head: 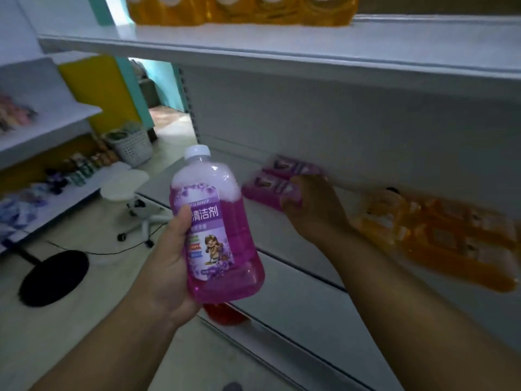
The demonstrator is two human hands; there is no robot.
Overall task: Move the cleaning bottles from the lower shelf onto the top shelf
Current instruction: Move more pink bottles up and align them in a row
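Left hand [172, 258] grips a purple bottle [218, 230] around its lower body, thumb across the label, fingers wrapped behind. Bottle is held upright with a slight tilt, in the air in front of the shelving, clear of any shelf. White cap [198, 152] is on; foam sits above the pink-purple liquid inside. Label is purple with printed characters and a small cartoon figure.

Right hand [313, 204] reaches forward to the lower shelf [284, 235], fingers curled onto the nearest of the pink bottles [265, 190] lying there. Contact is plain; how firm the hold is, cannot tell, since motion blur smears the fingers. At least two pink bottles lie side by side on this shelf, close to the back panel.

To the right on the same shelf, orange bottles [439, 235] lie on their sides in a group, blurred, well apart from the pink ones.

Top shelf [253, 49] runs across the upper view, white, front edge bare. A row of yellow-orange bottles [242, 9] stands on it toward the back, only their lower parts in view.

Below the held bottle, something red [222, 313] shows at a lower shelf edge; too hidden to identify.

Left side: a white stool [124, 184] on wheels, a black round base [53, 277] on the floor, a white basket [132, 146], and another white shelf unit [42, 122] carrying small colourful packets.
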